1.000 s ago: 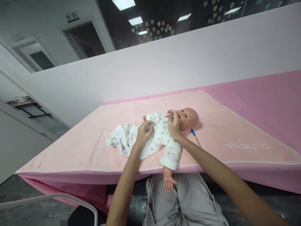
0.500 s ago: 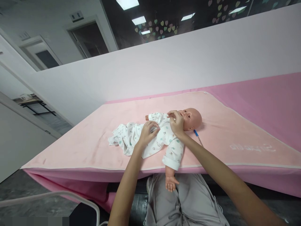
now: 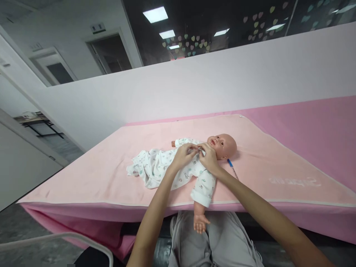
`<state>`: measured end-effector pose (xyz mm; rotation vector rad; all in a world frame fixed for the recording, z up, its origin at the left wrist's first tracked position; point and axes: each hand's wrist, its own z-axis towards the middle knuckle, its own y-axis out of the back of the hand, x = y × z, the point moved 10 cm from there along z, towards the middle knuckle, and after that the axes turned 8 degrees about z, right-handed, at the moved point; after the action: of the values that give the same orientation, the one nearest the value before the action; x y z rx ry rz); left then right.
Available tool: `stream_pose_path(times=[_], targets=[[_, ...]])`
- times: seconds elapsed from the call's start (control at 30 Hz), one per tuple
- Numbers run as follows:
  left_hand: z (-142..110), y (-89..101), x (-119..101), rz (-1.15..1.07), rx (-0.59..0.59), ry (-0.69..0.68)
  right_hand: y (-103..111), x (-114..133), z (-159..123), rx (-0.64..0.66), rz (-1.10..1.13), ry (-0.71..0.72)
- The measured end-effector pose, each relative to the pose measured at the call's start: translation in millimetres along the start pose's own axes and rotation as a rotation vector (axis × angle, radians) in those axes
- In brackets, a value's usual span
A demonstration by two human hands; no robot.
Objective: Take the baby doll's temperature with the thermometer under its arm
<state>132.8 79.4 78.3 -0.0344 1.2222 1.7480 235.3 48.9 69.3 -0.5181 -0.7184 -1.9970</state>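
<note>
A baby doll (image 3: 224,145) lies on its back across the padded table, its head to the right. It wears white patterned baby clothes (image 3: 158,163), and one bare doll hand (image 3: 200,222) hangs past the table's near edge. At the neckline, my left hand (image 3: 185,155) and my right hand (image 3: 208,156) meet with fingertips close together. Both hands pinch the fabric of the clothes at the upper chest. The exact spot between the fingertips is partly hidden by the fingers.
A peach mat (image 3: 94,167) covers the pink table cover (image 3: 319,129). Beside the doll's head lies a thin stick with a blue end (image 3: 229,163). A white wall (image 3: 194,89) rises behind the table. A pale curved rail (image 3: 69,234) is at the lower left.
My left hand has moved up the doll's chest to the neckline. My right hand has come down from near the doll's face, and the fingertips now meet at the fabric.
</note>
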Motion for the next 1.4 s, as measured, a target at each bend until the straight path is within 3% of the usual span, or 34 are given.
stream_pose_path(times=[0.13, 0.4, 0.6, 0.77, 1.0, 1.4], targets=[[11, -18.1, -8, 0.135, 0.032, -0.047, 6, -10, -5, -0.119, 0.108, -0.051], [-2, -11.8, 1, 0.065, -0.073, -0.019, 12, -11, -13, -0.231, 0.198, -0.087], [-2, -15.9, 2, 0.112, -0.047, -0.019, 8, -12, -12, -0.187, 0.245, -0.065], [-3, -19.1, -3, 0.256, -0.045, -0.062, 6, -12, -13, -0.165, 0.142, -0.044], [-3, -14.6, 1, 0.127, -0.069, -0.021, 17, -1, -16, -0.248, 0.015, 0.044], [-4, -10.2, 0, 0.022, -0.102, -0.02, 17, -4, -10, -0.219, 0.081, -0.016]])
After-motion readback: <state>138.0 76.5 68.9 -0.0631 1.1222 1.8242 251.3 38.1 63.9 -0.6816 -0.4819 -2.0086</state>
